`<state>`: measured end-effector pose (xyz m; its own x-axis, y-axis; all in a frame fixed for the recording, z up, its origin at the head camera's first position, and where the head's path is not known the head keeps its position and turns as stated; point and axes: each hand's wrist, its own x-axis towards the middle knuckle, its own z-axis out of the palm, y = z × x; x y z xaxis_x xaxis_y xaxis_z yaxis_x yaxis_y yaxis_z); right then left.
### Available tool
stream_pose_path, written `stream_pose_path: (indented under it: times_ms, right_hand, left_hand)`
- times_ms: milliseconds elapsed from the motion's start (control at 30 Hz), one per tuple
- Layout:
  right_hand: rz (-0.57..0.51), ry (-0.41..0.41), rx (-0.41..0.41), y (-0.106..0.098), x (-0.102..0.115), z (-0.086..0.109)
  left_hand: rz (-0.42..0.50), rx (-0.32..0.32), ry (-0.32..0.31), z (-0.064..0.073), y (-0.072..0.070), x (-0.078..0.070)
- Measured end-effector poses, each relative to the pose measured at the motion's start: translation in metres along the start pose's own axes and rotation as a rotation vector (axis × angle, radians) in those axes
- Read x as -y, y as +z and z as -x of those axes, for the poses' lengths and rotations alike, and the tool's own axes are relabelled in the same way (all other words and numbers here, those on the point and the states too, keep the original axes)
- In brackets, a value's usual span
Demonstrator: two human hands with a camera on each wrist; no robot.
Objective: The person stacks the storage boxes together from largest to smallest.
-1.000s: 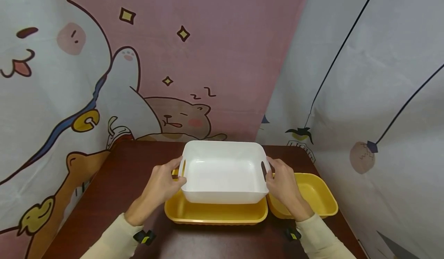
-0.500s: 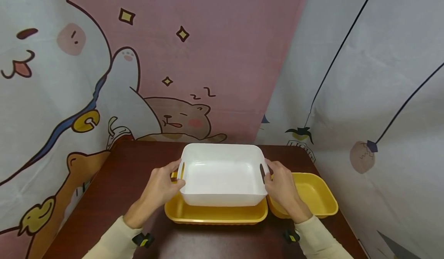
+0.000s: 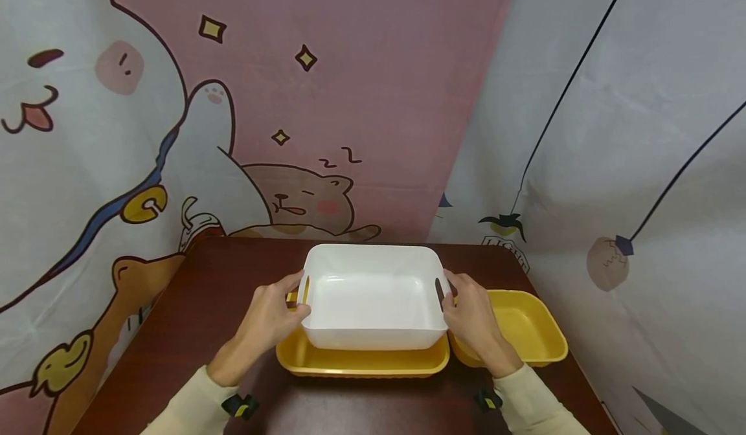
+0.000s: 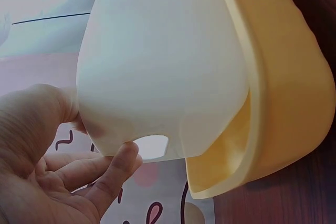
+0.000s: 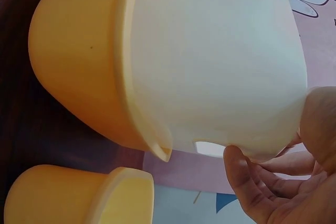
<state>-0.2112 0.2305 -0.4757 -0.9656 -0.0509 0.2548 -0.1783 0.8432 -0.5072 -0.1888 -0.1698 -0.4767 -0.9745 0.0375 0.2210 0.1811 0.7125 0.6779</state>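
Left of the left grip (image 3: pixel 268 315), there is passing room over the tabletop (image 3: pixel 169 338), while a white bin (image 3: pixel 375 299) blocks between grips and a smaller yellow bin (image 3: pixel 531 323) beside the right grip (image 3: pixel 473 312).

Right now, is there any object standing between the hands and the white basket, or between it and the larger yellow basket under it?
Nothing visible. The left hand and right hand grip the white basket; the larger yellow basket is below, its floor mostly hidden.

Plain cream sleeves (image 3: pixel 192 404) and small black wrist devices (image 3: pixel 235 401) with bright yellow marks (image 3: pixel 242 410)
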Motion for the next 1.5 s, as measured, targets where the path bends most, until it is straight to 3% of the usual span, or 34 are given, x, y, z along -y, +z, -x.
stream_pose_path:
  times_ms: [767,1500]
  right_hand:
    - [-0.014,-0.058,-0.050,0.012,-0.006,0.000]
    - [-0.009,-0.046,-0.032,0.021,-0.003,0.004]
  left_hand:
    - [0.017,-0.006,-0.002,0.004,0.001,0.006]
    - [0.018,0.002,-0.033,0.008,0.004,0.013]
